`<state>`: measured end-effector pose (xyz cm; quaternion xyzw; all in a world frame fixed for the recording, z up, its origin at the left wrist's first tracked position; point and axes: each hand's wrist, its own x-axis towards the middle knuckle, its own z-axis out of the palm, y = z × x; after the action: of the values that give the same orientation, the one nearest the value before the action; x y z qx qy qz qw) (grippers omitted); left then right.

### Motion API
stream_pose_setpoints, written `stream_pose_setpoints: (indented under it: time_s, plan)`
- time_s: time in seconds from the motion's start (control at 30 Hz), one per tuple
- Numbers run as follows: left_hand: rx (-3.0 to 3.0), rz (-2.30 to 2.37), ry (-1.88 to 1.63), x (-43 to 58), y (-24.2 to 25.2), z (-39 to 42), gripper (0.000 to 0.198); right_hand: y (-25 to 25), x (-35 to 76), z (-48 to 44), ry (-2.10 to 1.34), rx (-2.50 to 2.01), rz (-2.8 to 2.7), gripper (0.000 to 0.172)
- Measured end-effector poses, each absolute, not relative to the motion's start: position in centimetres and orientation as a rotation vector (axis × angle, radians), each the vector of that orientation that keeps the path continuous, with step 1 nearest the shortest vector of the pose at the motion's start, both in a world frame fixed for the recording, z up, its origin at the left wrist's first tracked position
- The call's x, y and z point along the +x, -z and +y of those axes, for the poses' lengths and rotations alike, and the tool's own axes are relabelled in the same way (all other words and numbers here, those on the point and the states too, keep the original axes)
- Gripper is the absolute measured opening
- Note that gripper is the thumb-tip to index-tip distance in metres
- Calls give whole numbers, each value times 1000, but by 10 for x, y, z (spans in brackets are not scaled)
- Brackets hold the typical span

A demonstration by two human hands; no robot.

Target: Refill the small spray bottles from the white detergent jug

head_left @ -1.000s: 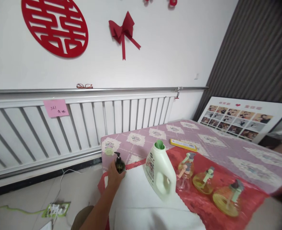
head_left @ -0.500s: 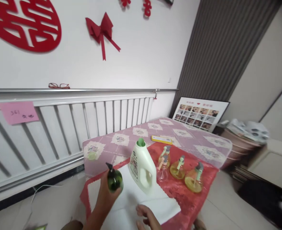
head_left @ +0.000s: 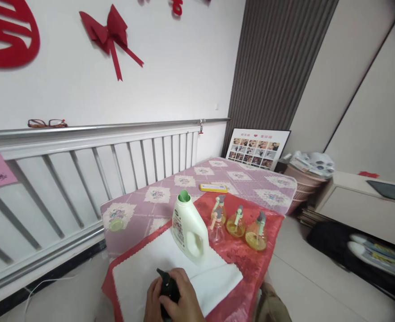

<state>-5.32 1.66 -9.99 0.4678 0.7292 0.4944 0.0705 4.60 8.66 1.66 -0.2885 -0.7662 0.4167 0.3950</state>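
Note:
Both my hands are wrapped round a dark green pump bottle with a black pump head, low over the white cloth. My left hand is closed on its left side. On the other side my right hand is closed with the fingers over the bottle's upper part. Much of the bottle's body is hidden by the fingers. Just beyond stands a pale green detergent jug, uncapped, with a green spout. Its handle faces right. A light green cap lies at the table's left edge.
Several clear spray bottles, most with yellow liquid, stand on the red cloth to the right. A yellow box lies behind them. The white cloth covers the near table. A radiator runs along the wall.
The green bottle has come down and nearer to me, from being held up in my left hand alone. My right hand has joined it on the bottle. The view has turned right.

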Motion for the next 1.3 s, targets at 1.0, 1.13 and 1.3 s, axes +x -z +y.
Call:
stream_pose_setpoints:
  time_s: [1.0,1.13,1.3]
  plan:
    - [1237,2165,-1377,-37,70,15,86,-39,-36,176,-680,-315,-2525,19]
    - [1249,2111,-1343,-41,78,14,87,-43,-20,172,-687,-336,-2472,15]
    - [1264,2096,-1320,-44,85,13,89,-61,44,174,-594,-558,-2195,18]
